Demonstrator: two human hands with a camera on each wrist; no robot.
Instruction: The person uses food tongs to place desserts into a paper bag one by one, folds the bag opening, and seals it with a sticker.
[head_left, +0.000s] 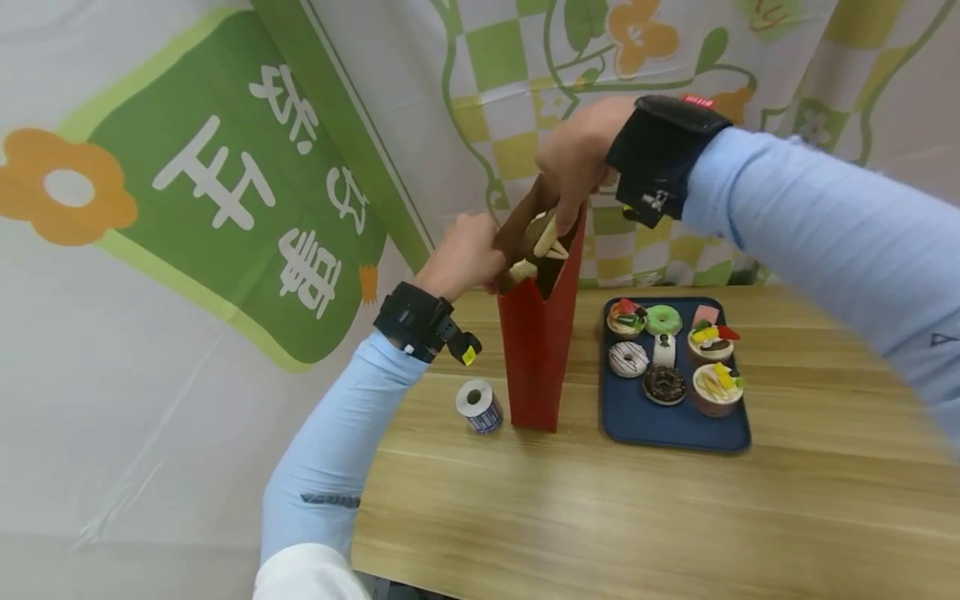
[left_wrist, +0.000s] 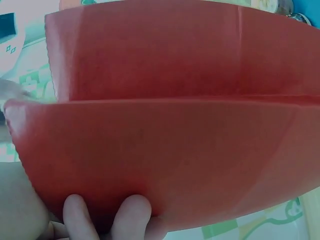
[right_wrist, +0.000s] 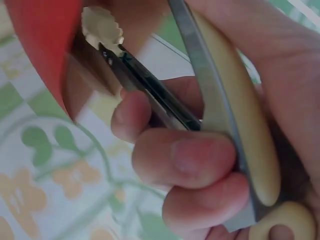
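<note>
Tongs [right_wrist: 237, 100] sit clasped in the right hand [head_left: 579, 150], while the left hand [head_left: 461, 257] grips the red bag [head_left: 536, 354] by its rim

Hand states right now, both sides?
Left hand: closed, holding the tall red paper bag near its top.
Right hand: closed, holding the metal tongs with curved cream handles.

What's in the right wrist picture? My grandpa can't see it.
A person's right grip is curled round tongs with a cream handle, a cream tip showing at the opening of a red bag. Behind is white cloth with green checks and orange flowers.
</note>
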